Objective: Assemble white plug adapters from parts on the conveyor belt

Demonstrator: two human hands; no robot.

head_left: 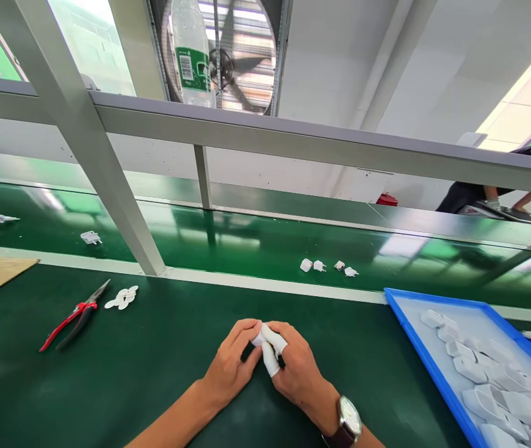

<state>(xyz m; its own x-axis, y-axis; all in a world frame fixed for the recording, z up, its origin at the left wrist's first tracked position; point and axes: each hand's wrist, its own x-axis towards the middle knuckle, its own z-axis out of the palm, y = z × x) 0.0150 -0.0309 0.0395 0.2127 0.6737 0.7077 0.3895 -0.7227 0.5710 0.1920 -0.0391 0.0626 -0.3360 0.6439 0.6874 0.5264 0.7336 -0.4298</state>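
Nearest us, a wristwatch sits on the right wrist, the print on its pale dial too small for us to read. Just beyond it, the fingers of our left hand and right hand meet, pinching a small white plastic piece between them above the green worktop; two right fingers wear white finger cots. To the right we see a blue-rimmed tray of white plastic housings; to the left lie red-and-black needle-nose pliers, with white oval pieces just beside them. Past the worktop's edge, white plug pieces rest on a green conveyor belt. Above, on the metal frame's crossbar, stands a clear bottle whose green label shows a barcode; we cannot make out its lettering. A large fan is behind it.
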